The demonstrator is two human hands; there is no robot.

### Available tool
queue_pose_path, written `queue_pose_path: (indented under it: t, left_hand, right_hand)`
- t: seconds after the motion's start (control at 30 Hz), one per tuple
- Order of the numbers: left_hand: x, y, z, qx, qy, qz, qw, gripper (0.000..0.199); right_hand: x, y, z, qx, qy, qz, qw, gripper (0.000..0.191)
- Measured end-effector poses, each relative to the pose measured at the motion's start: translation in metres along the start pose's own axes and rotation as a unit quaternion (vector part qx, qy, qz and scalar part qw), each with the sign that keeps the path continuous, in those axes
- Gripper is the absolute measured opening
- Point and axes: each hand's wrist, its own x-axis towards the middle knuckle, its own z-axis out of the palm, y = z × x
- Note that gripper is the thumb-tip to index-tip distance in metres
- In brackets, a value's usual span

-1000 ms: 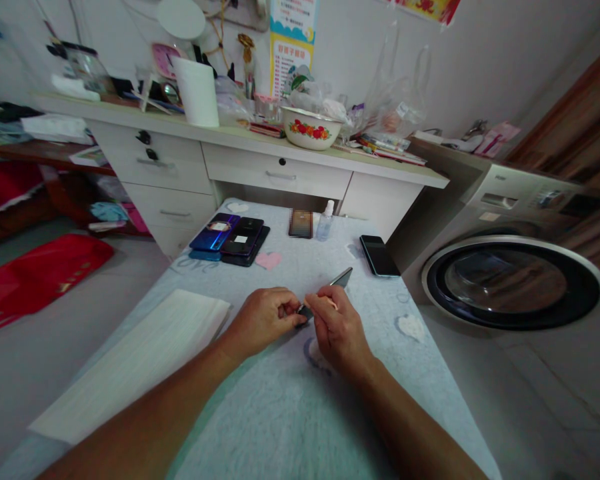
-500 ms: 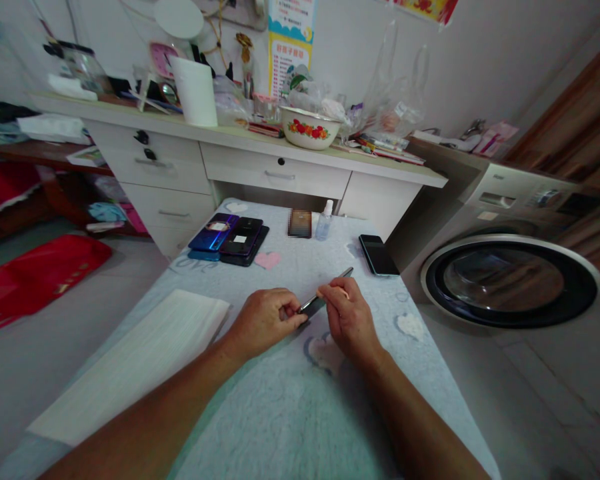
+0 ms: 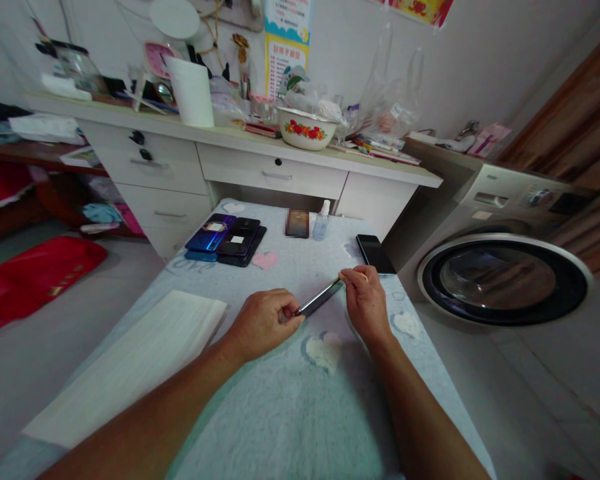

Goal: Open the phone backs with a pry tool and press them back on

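Observation:
Between my two hands is a thin, dark phone [image 3: 321,298] with a shiny silver edge, tilted nearly edge-on above the cloth-covered table. My left hand [image 3: 266,321] pinches its near left end between thumb and fingers. At the far right end, the fingers of my right hand [image 3: 368,303] close on the corner. Just beyond my right hand lies another phone [image 3: 375,253], black screen up. Several phones [image 3: 229,237] with blue and dark backs lie together at the far left of the table. A clear spray bottle [image 3: 321,223] stands near the back edge beside a small blurred brown item [image 3: 297,223].
A folded pale cloth or paper sheet [image 3: 130,367] lies along the table's left side. Behind the table, a white drawer desk [image 3: 275,163] carries a flowered enamel bowl [image 3: 307,128] and a paper roll [image 3: 190,93]. At the right stands a washing machine [image 3: 500,200].
My right hand has slid along the phone's edge to its far right end, uncovering more of the silver side. The left hand keeps its pinch on the other end.

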Motion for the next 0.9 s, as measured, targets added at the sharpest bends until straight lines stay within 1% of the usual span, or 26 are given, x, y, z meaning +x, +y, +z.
queue_pose_path:
  t: [0.1, 0.2, 0.43, 0.67, 0.8, 0.9]
  left_hand:
    - [-0.001, 0.0, 0.0, 0.002, 0.003, 0.009, 1.0, 0.009]
    - [-0.001, 0.001, -0.001, 0.005, 0.003, 0.01, 1.0, 0.01]
    - [-0.001, 0.0, -0.001, 0.007, 0.007, 0.009, 1.0, 0.011]
    - [-0.001, 0.001, -0.001, 0.003, 0.013, -0.001, 1.0, 0.015]
    - [0.0, -0.001, -0.001, 0.007, 0.011, 0.002, 1.0, 0.016]
    - [0.0, -0.001, -0.001, 0.007, 0.012, 0.012, 1.0, 0.017]
  right_hand:
    - [0.0, -0.001, 0.0, 0.006, 0.001, -0.003, 1.0, 0.023]
    - [-0.003, -0.007, 0.001, 0.018, -0.01, -0.02, 1.0, 0.022]
    - [-0.015, -0.033, 0.004, 0.059, -0.061, -0.088, 0.992, 0.024]
    - [-0.024, -0.054, 0.003, 0.085, -0.104, -0.104, 0.985, 0.024]
    - [-0.028, -0.058, 0.003, 0.097, -0.133, -0.118, 0.979, 0.025]
    - [-0.028, -0.057, 0.004, 0.103, -0.134, -0.133, 0.977, 0.025]
